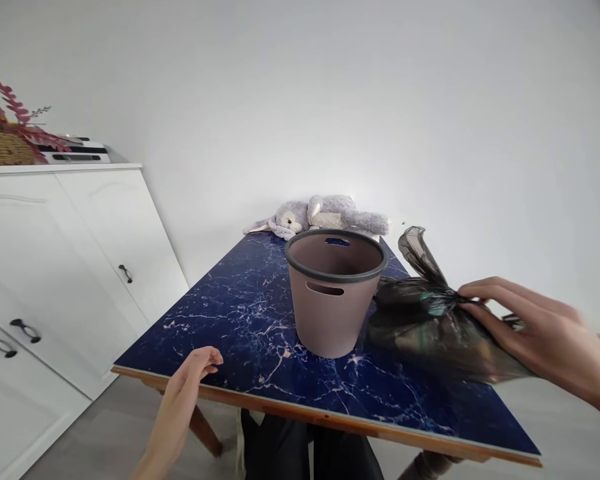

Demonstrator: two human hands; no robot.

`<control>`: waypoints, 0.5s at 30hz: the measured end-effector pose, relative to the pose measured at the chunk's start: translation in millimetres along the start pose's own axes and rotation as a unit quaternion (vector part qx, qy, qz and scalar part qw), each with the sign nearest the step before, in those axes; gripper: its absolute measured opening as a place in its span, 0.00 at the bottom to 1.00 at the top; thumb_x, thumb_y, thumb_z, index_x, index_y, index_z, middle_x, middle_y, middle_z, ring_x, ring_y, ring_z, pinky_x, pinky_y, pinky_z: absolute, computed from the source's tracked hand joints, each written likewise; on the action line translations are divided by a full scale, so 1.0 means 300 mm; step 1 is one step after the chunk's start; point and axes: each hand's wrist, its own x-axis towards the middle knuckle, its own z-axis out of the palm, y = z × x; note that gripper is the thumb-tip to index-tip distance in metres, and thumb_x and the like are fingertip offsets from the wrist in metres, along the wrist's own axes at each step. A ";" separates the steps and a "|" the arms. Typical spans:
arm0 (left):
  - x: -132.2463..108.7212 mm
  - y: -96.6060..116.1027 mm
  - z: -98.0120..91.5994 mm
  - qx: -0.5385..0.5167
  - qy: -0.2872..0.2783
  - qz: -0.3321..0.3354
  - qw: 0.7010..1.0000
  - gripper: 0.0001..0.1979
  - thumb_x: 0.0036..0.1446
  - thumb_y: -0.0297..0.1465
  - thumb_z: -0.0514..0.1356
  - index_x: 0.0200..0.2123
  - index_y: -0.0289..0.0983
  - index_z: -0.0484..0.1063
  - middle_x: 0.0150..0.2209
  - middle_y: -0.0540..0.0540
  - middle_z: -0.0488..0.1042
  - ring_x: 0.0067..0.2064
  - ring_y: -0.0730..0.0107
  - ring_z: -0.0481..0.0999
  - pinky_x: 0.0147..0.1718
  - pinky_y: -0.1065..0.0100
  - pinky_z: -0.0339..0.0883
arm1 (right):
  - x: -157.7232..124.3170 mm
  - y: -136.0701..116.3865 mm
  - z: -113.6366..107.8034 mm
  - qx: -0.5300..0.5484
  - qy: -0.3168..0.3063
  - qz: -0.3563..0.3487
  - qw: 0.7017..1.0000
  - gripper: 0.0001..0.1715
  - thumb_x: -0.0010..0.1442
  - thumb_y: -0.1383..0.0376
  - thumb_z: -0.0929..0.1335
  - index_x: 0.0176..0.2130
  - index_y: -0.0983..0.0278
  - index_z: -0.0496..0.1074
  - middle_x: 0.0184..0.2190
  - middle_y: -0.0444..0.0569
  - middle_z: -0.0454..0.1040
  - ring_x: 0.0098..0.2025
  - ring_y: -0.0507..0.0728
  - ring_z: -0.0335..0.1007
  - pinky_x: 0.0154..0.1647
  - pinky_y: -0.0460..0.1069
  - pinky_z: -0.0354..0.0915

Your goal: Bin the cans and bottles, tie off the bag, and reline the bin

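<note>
A taupe plastic bin with a dark grey rim and handle slots stands upright on the blue marble-patterned table; its inside looks bare. My right hand is closed on the gathered neck of a dark translucent rubbish bag, which is bunched and hangs just right of the bin, touching or almost touching its side. My left hand hovers at the table's near edge, fingers loosely apart, holding nothing.
A grey plush rabbit lies at the table's far end against the white wall. A white cabinet with dark handles stands at left, topped by a wicker basket of red foliage. My dark-trousered legs show below the table.
</note>
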 end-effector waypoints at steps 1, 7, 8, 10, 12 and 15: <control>0.000 -0.002 0.007 0.018 -0.010 0.006 1.000 0.19 0.61 0.52 0.63 0.35 0.42 0.80 0.41 0.43 0.80 0.49 0.52 0.76 0.51 0.65 0.71 | -0.006 0.018 0.028 0.000 -0.004 -0.012 1.000 0.13 0.77 0.53 0.63 0.47 0.54 0.74 0.44 0.53 0.82 0.43 0.57 0.82 0.47 0.54 0.73; -0.001 0.027 0.057 0.088 -0.045 -0.011 0.995 0.19 0.59 0.53 0.63 0.34 0.44 0.80 0.41 0.43 0.81 0.49 0.50 0.77 0.50 0.67 0.70 | -0.105 0.138 0.157 -0.014 0.048 -0.004 0.999 0.08 0.74 0.66 0.66 0.49 0.56 0.73 0.44 0.55 0.83 0.46 0.60 0.82 0.51 0.54 0.72; -0.001 0.031 0.063 0.089 -0.047 -0.017 0.995 0.19 0.58 0.53 0.64 0.34 0.44 0.81 0.42 0.42 0.81 0.50 0.49 0.78 0.50 0.66 0.70 | -0.125 0.160 0.176 -0.011 0.051 -0.003 0.999 0.08 0.74 0.66 0.66 0.49 0.55 0.73 0.45 0.55 0.82 0.46 0.60 0.82 0.50 0.54 0.73; 0.000 0.033 0.070 0.092 -0.050 -0.023 0.994 0.19 0.57 0.54 0.64 0.34 0.44 0.81 0.42 0.42 0.82 0.51 0.48 0.78 0.50 0.65 0.71 | -0.165 0.201 0.212 -0.004 0.045 -0.015 0.999 0.09 0.73 0.65 0.66 0.50 0.55 0.74 0.46 0.54 0.82 0.47 0.62 0.82 0.49 0.55 0.73; 0.003 0.026 0.072 0.098 -0.056 -0.021 0.993 0.20 0.58 0.54 0.64 0.35 0.44 0.81 0.43 0.41 0.82 0.52 0.48 0.79 0.52 0.64 0.71 | -0.201 0.235 0.244 -0.001 0.022 -0.034 0.999 0.10 0.73 0.63 0.66 0.52 0.55 0.74 0.49 0.54 0.81 0.49 0.63 0.81 0.48 0.56 0.73; 0.008 0.006 0.071 0.118 -0.070 -0.010 0.991 0.22 0.58 0.56 0.62 0.36 0.44 0.81 0.44 0.41 0.82 0.53 0.47 0.79 0.54 0.62 0.70 | -0.238 0.259 0.266 0.012 -0.015 -0.037 0.999 0.12 0.73 0.61 0.65 0.54 0.56 0.74 0.53 0.55 0.79 0.53 0.64 0.80 0.52 0.57 0.73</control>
